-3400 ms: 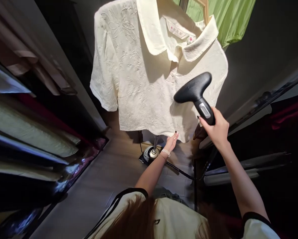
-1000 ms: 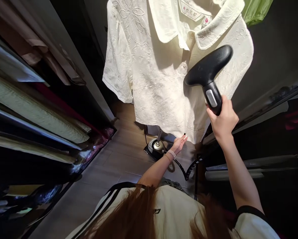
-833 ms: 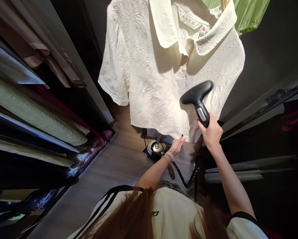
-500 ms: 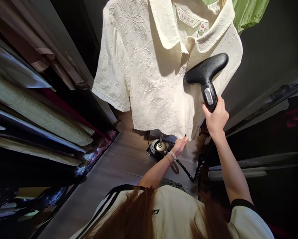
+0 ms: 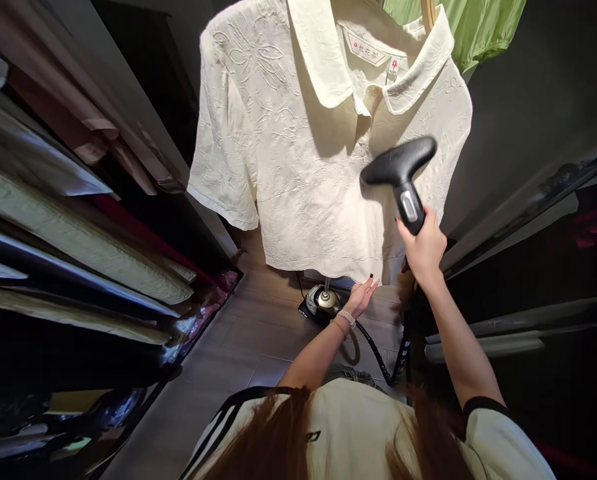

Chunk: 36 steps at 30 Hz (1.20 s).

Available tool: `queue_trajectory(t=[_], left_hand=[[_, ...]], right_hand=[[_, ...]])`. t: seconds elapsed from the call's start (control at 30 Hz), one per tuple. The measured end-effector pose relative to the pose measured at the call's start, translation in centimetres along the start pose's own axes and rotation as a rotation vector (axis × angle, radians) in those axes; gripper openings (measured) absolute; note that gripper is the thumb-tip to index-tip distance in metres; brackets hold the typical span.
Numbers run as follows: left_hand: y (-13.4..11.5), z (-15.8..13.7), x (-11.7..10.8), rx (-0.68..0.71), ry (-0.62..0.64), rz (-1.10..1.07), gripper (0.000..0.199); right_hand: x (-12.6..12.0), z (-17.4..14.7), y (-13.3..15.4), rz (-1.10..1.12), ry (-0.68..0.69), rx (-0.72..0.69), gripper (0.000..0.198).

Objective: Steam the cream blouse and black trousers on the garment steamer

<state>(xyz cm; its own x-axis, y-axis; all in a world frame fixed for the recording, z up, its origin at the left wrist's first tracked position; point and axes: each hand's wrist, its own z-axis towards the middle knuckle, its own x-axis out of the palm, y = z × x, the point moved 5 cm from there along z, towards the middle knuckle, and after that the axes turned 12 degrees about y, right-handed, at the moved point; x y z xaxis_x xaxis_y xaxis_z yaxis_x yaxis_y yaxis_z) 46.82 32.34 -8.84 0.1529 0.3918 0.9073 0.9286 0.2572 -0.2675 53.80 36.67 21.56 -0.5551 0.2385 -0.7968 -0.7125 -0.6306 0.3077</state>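
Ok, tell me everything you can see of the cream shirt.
The cream shirt hangs with its front toward the camera, a wooden piece, probably a hanger, inside its neck. It has a broad collar with rounded tips, one short sleeve plainly in view, an open neck, and raised stitched-looking floral lines. A pale label shows inside. The cloth looks light and slightly creased. The left hand touches its hem; the right hand holds a black steamer head before it, contact unclear.

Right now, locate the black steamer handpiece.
The handpiece is right of centre in the head view, in the right hand, in front of the cream shirt.
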Motion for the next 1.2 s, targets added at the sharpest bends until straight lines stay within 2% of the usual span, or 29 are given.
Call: queue_trajectory(t=[0.1,0.17,0.27,0.37,0.43,0.53,0.63,0.73,0.8,0.9,1.03,1.13,1.2], left_hand=[[0.0,-0.2,-0.4,-0.010,-0.007,0.003,0.025],[0.0,-0.4,-0.4,-0.014,-0.008,0.004,0.023],[-0.1,-0.6,-0.1,-0.024,0.003,0.007,0.019],[-0.3,-0.7,0.4,-0.031,0.026,0.008,0.016],[-0.6,-0.6,0.6,-0.028,0.031,0.003,0.014],[-0.9,-0.5,0.6,-0.020,0.014,-0.005,0.014],[-1.0,-0.3,0.3,-0.019,0.000,-0.009,0.014],[-0.8,-0.2,0.1,-0.018,0.007,-0.022,0.013],[-0.6,-0.3,0.0,-0.011,0.018,-0.037,0.013],[-0.3,-0.7,-0.3,0.000,0.035,-0.055,0.012],[0.0,-1.5,-0.8,-0.005,0.060,-0.056,0.014],[0.0,-2.2,-1.0,-0.003,0.079,-0.052,0.018],[-0.2,-2.6,-1.0,0.003,0.094,-0.052,0.019]], right_hand=[[-1.3,1.9,1.3,-0.011,-0.075,-0.020,0.058],[-0.4,1.0,1.0,0.004,-0.061,-0.016,0.058],[2.9,-2.8,-1.2,0.041,0.048,0.056,0.058],[6.7,-7.9,-3.9,0.063,0.200,0.171,0.058],[8.4,-11.1,-5.3,0.074,0.272,0.218,0.056],[9.1,-15.0,-6.2,0.082,0.339,0.245,0.053],[7.2,-16.5,-6.0,0.072,0.301,0.212,0.053],[3.8,-14.9,-4.5,0.038,0.180,0.077,0.054],[1.6,-12.2,-3.2,-0.012,0.122,-0.048,0.054],[-0.5,-7.7,-1.7,-0.149,0.092,-0.179,0.056],[-0.5,-4.0,-0.4,-0.368,0.162,-0.343,0.052],[0.6,-3.6,0.6,-0.513,0.291,-0.560,0.047],[0.9,-3.3,0.8,-0.558,0.300,-0.572,0.049]])
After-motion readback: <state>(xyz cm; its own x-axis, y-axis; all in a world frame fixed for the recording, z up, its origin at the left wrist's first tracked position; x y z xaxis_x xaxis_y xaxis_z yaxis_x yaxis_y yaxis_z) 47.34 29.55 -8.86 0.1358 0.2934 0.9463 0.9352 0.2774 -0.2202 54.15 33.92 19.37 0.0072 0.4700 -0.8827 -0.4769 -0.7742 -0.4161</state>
